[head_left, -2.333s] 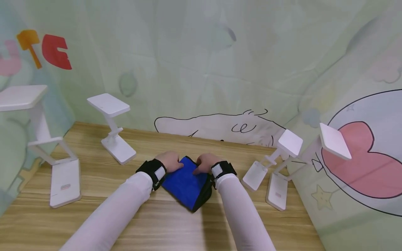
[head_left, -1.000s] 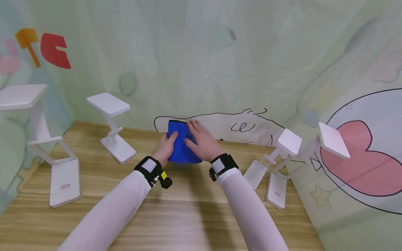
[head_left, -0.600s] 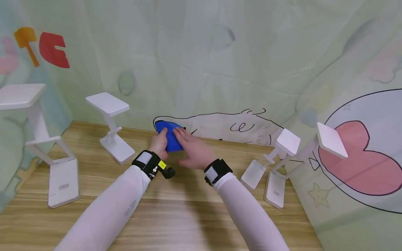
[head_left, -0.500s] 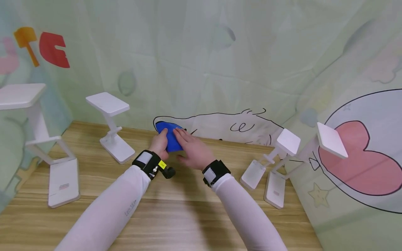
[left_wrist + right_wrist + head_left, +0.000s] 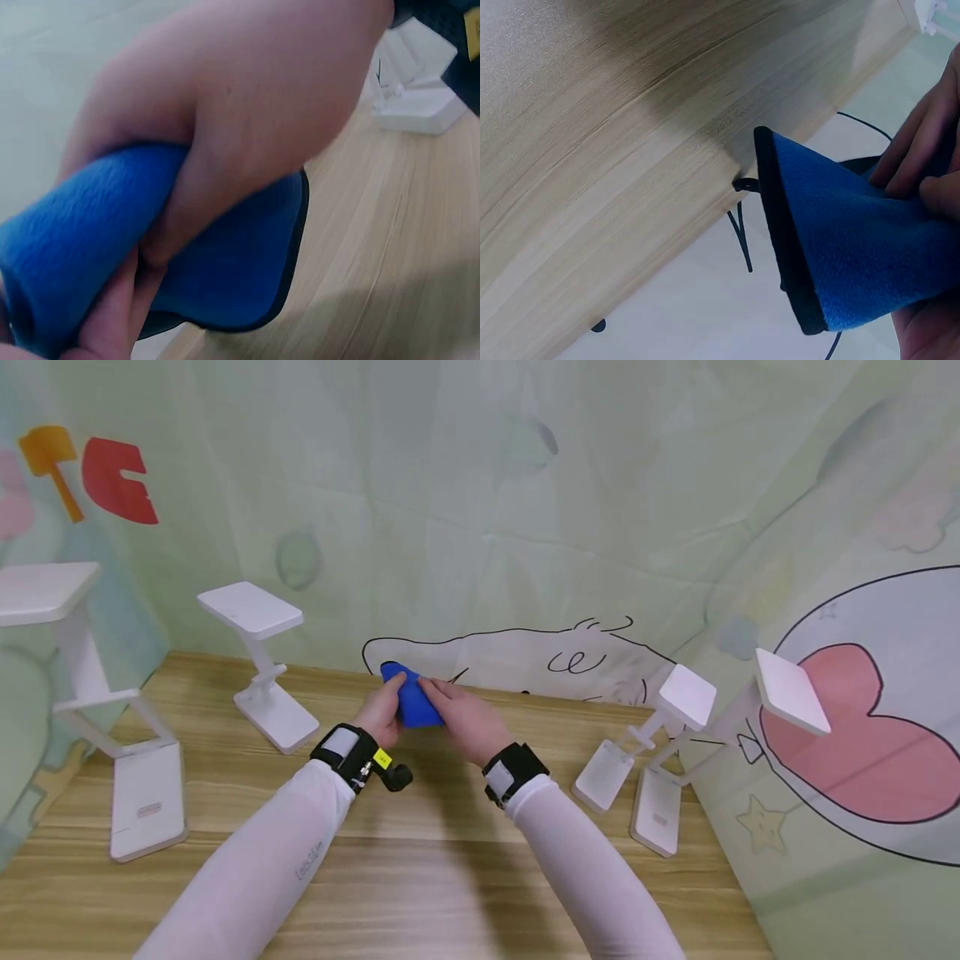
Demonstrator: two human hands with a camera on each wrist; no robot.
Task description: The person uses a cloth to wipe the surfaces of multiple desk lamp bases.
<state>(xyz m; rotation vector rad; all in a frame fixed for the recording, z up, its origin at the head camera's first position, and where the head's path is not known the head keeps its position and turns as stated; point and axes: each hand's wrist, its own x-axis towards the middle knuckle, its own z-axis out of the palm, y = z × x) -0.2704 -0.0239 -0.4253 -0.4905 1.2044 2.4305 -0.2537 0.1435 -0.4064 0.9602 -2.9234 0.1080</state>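
A soft blue cloth (image 5: 417, 703) with black edging is held up above the far part of the table, between both hands. My left hand (image 5: 380, 710) grips its left side, thumb on the near face. In the left wrist view the cloth (image 5: 240, 262) bends around that hand's thumb and fingers. From the right, my right hand (image 5: 472, 720) holds the cloth, its fingers partly hidden. In the right wrist view the cloth (image 5: 862, 240) shows a straight black hem and a small black loop, with fingers (image 5: 922, 142) on it at the right edge.
White folding lamps stand around the wooden table (image 5: 405, 877): a large lamp (image 5: 150, 802) at left, another lamp (image 5: 276, 714) behind it, and two at right, a nearer lamp (image 5: 660, 814) and a farther lamp (image 5: 607, 777). A printed curtain (image 5: 465, 527) hangs along the back edge.
The cloth has been lifted off the table, moved up and left, and folded narrower. The right hand, lately flat on it, now has its fingers closer around it.
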